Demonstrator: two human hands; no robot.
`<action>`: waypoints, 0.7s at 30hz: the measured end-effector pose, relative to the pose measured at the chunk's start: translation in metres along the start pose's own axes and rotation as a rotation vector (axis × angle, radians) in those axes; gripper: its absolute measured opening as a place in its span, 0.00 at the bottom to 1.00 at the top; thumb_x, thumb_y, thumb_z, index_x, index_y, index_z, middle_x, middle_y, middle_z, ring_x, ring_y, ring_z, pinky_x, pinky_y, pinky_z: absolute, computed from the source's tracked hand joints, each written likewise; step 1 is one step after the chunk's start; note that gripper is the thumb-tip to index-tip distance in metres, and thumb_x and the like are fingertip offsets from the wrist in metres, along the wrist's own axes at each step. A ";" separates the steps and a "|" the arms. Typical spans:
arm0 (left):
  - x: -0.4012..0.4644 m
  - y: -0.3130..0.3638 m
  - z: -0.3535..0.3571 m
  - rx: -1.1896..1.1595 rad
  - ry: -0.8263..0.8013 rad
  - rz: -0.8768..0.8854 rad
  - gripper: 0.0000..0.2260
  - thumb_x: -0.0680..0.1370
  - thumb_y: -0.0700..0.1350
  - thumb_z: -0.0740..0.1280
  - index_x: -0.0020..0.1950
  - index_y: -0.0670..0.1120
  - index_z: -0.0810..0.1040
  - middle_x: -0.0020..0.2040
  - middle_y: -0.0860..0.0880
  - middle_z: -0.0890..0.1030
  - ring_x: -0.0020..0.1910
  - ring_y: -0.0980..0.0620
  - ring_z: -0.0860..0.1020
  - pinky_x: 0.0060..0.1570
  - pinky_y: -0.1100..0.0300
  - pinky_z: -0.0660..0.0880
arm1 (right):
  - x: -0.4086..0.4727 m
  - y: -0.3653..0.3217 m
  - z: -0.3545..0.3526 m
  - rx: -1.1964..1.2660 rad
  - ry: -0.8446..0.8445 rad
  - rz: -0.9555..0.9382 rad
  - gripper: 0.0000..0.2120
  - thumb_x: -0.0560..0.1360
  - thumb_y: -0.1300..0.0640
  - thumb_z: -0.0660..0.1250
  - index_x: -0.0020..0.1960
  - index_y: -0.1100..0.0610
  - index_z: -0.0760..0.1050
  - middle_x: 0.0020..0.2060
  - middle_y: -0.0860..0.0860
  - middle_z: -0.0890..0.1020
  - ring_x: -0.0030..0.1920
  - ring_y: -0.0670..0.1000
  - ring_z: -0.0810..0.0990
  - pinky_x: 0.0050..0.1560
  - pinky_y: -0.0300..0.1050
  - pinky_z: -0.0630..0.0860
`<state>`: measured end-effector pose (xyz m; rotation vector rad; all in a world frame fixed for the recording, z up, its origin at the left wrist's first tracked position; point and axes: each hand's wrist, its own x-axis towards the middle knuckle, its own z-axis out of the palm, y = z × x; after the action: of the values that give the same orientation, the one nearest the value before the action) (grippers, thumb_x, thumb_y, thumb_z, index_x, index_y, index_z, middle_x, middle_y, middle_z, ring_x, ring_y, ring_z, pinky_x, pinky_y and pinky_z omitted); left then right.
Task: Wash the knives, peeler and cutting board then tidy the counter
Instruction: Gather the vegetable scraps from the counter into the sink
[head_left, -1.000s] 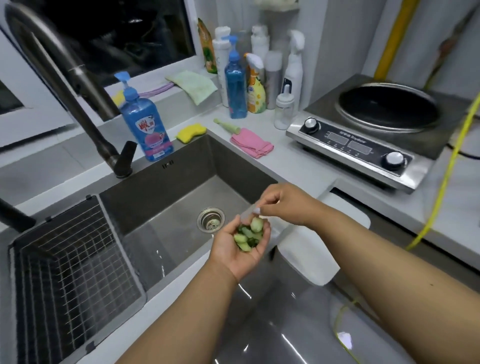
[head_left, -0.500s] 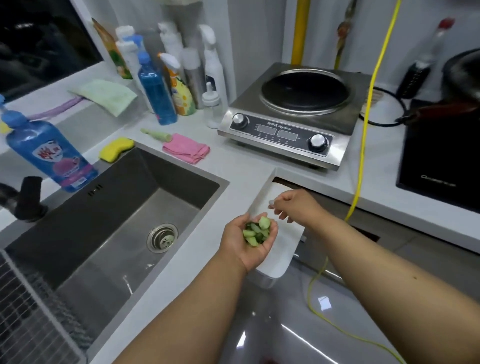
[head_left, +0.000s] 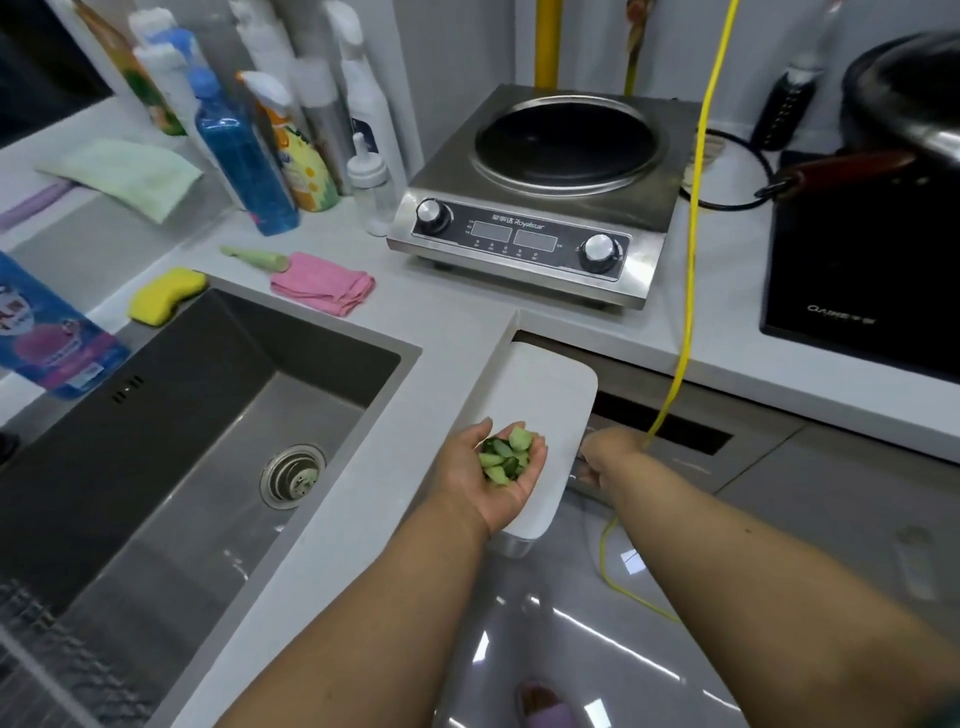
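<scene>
**Green scraps cupped beside the sink**

Left hand (head_left: 491, 475) palm up, fingers curled round a small heap of green cucumber pieces (head_left: 505, 454), above a white rounded bin lid (head_left: 550, 395) at the grey counter's (head_left: 447, 322) corner. Right hand (head_left: 602, 457) lowered past the lid's right edge; fingers hidden, grip impossible to tell. Steel sink (head_left: 218, 415) to the left.

Sink (head_left: 171, 415) left of induction cooker (head_left: 540, 208); cloth (head_left: 322, 283) and sponge (head_left: 166, 293) behind sink.

Both forearms bare to the frame edge, no sleeves, watch or rings visible on left hand (head_left: 498, 475) or right hand (head_left: 605, 460); one lilac slipper (head_left: 548, 714) on foot below.
</scene>
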<state>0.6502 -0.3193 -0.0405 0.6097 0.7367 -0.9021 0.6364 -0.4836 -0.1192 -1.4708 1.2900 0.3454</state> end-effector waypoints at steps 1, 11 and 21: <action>0.000 0.001 0.000 0.000 0.001 0.000 0.15 0.79 0.45 0.64 0.53 0.33 0.79 0.44 0.38 0.79 0.43 0.41 0.79 0.45 0.44 0.80 | 0.004 0.003 0.001 0.104 0.004 0.052 0.13 0.81 0.67 0.55 0.37 0.64 0.68 0.29 0.57 0.76 0.24 0.54 0.70 0.16 0.38 0.67; -0.003 0.005 -0.003 -0.013 0.004 0.024 0.15 0.79 0.45 0.64 0.54 0.33 0.79 0.47 0.37 0.78 0.47 0.41 0.79 0.47 0.47 0.81 | 0.000 0.017 -0.001 0.284 -0.075 0.000 0.16 0.79 0.69 0.60 0.66 0.69 0.70 0.32 0.56 0.71 0.18 0.46 0.73 0.15 0.32 0.68; -0.002 0.012 -0.011 -0.020 0.024 0.108 0.15 0.79 0.46 0.63 0.55 0.35 0.78 0.50 0.37 0.78 0.47 0.43 0.78 0.43 0.48 0.82 | 0.023 0.054 -0.045 0.536 0.170 0.208 0.16 0.78 0.67 0.59 0.32 0.62 0.67 0.28 0.56 0.72 0.27 0.52 0.70 0.23 0.43 0.76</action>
<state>0.6559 -0.3047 -0.0436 0.6378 0.7264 -0.7886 0.5810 -0.5228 -0.1485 -0.9293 1.5325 -0.0009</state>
